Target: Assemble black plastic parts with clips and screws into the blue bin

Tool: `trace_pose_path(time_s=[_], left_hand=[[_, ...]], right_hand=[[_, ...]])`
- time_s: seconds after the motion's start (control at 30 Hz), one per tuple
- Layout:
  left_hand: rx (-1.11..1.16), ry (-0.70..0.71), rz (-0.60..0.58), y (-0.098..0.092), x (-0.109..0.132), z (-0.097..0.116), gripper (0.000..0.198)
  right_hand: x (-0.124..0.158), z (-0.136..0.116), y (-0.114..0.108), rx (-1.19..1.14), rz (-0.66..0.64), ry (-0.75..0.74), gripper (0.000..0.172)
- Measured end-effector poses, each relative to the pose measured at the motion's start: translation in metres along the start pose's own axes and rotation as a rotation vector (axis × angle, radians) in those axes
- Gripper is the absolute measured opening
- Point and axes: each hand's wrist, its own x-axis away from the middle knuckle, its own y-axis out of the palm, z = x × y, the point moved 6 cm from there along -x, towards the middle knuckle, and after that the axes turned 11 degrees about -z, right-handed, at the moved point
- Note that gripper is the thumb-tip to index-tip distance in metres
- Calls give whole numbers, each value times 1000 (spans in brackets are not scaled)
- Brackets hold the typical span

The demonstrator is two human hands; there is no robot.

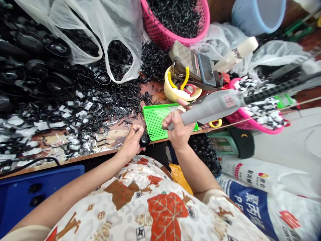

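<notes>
My left hand (134, 139) is closed around a small black round part (144, 140) at the table's front edge. Most of that part is hidden by my fingers. My right hand (178, 129) grips a grey electric screwdriver (210, 105), held slanted, its black cord end toward the upper right. The screwdriver's tip is hidden by my fingers and lies apart from the black part. Beneath and between the hands sits a green perforated tray (155, 123), with small silvery pieces near its far edge.
Small black and white parts (82, 117) are heaped on the left of the table. Behind stand a pink basket (175, 40) of black pieces, a plastic bag (120, 33) and a yellow bowl (169, 88) with yellow-handled pliers. A phone (206, 68) lies on a pouch. Sacks (250, 197) fill the lower right.
</notes>
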Motion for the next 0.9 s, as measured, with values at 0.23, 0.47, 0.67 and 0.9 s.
trace_pose_path(time_s=[0.23,0.47,0.67,0.9], left_hand=[[8,7,-9,2,1,3,32],[-7,4,-13,-1,1,0,26],[-44,19,-41,-1,-1,-4,22],[-43,6,-65,1,-1,-5,21]], right_hand=[[5,3,39,-204,-119,102,35],[3,16,49,-240,-185,124,31],[10,21,51,-194,-185,146,34],[5,5,31,-162,-153,173,31]])
